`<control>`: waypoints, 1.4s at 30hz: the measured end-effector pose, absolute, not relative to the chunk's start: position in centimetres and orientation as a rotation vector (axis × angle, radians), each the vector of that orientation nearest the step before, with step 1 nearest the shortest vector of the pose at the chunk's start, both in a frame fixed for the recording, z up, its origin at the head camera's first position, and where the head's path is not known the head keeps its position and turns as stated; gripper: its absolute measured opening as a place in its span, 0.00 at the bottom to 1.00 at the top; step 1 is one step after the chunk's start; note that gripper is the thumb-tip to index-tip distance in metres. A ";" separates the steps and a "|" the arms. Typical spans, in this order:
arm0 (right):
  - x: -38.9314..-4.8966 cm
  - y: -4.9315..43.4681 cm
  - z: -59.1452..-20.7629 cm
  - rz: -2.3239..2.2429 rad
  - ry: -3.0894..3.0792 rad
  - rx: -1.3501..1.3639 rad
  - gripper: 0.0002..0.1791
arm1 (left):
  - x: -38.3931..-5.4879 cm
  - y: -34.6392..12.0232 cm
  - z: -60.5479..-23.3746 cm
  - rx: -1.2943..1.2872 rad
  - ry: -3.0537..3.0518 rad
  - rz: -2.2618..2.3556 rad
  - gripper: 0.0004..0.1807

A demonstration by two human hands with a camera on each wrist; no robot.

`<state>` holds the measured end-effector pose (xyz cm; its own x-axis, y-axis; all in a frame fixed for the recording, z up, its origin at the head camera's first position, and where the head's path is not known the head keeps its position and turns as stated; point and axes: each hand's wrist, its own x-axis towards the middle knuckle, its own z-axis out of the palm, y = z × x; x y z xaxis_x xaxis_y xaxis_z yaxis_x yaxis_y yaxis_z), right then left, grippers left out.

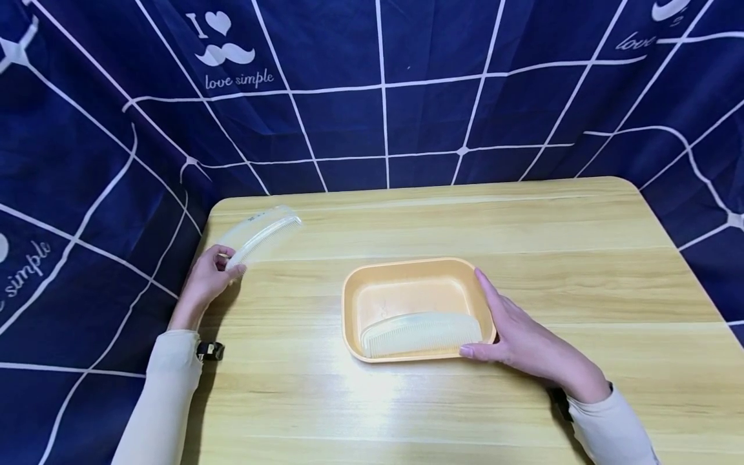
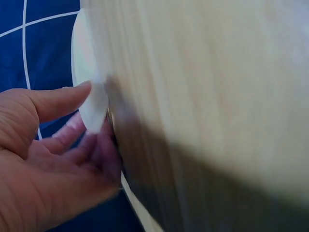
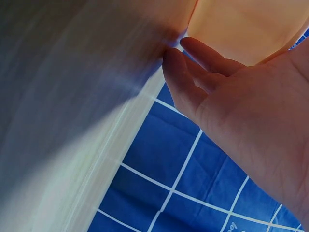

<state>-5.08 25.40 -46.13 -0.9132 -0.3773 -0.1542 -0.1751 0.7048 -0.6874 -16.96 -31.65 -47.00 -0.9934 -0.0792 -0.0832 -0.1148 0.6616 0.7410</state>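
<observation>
My left hand [image 1: 212, 274] pinches the lower end of a pale, see-through comb [image 1: 264, 234] between thumb and fingers, at the table's far left corner. Small dark print shows on the comb's back, and its teeth face down to the right. In the left wrist view the comb's end [image 2: 94, 108] lies between thumb and fingers, beside the table edge. A light orange plastic box [image 1: 418, 263] stands right of centre. Inside, along its near wall, lies a second whitish comb [image 1: 423, 332]. My right hand [image 1: 517, 336] grips the box's right end, thumb at the near rim, fingers along the right side.
The light wooden table [image 1: 302, 400] has rounded corners. Dark blue cloth [image 1: 430, 123] with white lines hangs behind it and on both sides, close to the left edge near my left arm.
</observation>
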 end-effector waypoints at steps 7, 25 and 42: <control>-5.4 25.5 -46.1 -1.015 2.631 -0.455 0.74 | -17.2 -31.6 -47.4 -0.035 2.620 1.668 0.18; -5.3 25.4 -46.1 -1.005 2.631 -0.472 0.73 | -17.2 -30.1 -47.1 -0.211 2.484 2.103 0.18; -5.0 25.3 -46.1 -1.017 2.621 -0.443 0.73 | -15.3 -27.5 -44.7 -0.132 2.350 2.275 0.16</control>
<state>-5.01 25.28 -46.09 -0.9093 -0.3844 -0.1595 -0.1763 0.7030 -0.6890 -15.31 -27.45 -44.71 -0.9881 -0.1492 0.0384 0.0335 0.0352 0.9988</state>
